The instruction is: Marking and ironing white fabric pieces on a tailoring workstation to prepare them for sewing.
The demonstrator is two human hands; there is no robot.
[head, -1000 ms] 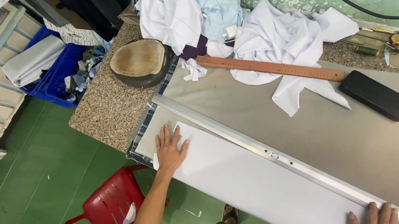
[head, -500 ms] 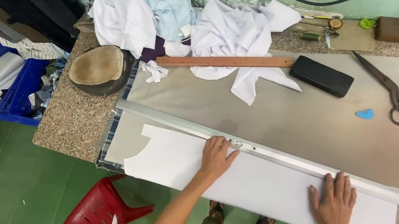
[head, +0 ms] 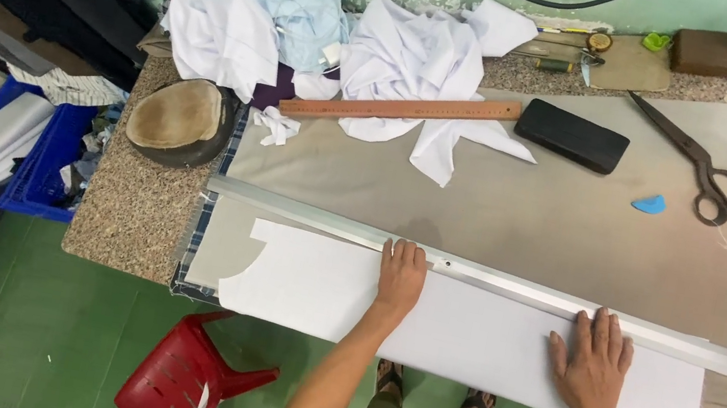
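On the table's near edge, the white sheet [head: 479,339] is pressed flat under the left hand [head: 400,278] and right hand [head: 593,362], fingers open and flat, so it is being smoothed against the metal ruler [head: 490,278], which likely must be kept lined up next.

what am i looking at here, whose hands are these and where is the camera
The camera sits on a person's head and looks down at their own two bare hands. The left hand and right hand lie flat on a white paper pattern, beside a long metal straightedge. Both rest on grey cloth covering a work table. Farther back lie a wooden ruler, a black block, scissors, blue chalk and crumpled white garments. Nothing is gripped.
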